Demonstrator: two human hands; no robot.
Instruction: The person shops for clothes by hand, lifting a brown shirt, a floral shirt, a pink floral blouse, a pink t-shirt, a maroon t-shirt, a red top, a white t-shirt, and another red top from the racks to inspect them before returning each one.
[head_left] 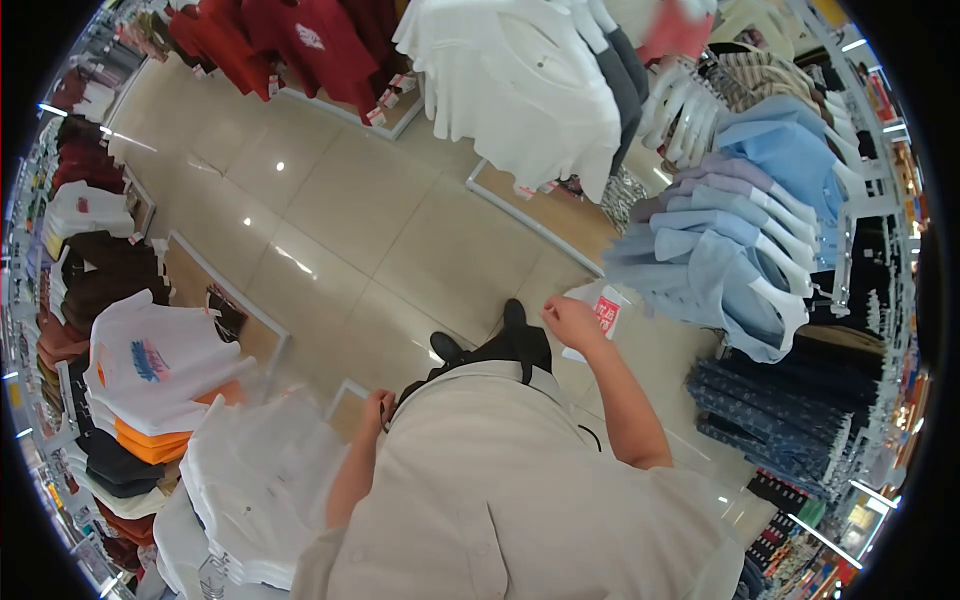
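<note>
My right hand (572,322) is raised in front of me and pinches a white paper tag (600,312) with red print, close to a row of light blue shirts (735,255) on hangers. My left hand (377,408) hangs low beside my beige shirt (510,490), its fingers curled near a dark strap; whether it grips anything I cannot tell. White shirts (255,485) on a rack lie just left of that hand.
White tops (520,80) and red tops (290,40) hang on racks ahead. Stacks of folded white, orange and dark shirts (140,390) fill the left. Dark blue patterned garments (790,410) hang at the right. A shiny beige tiled floor (350,220) runs between the racks.
</note>
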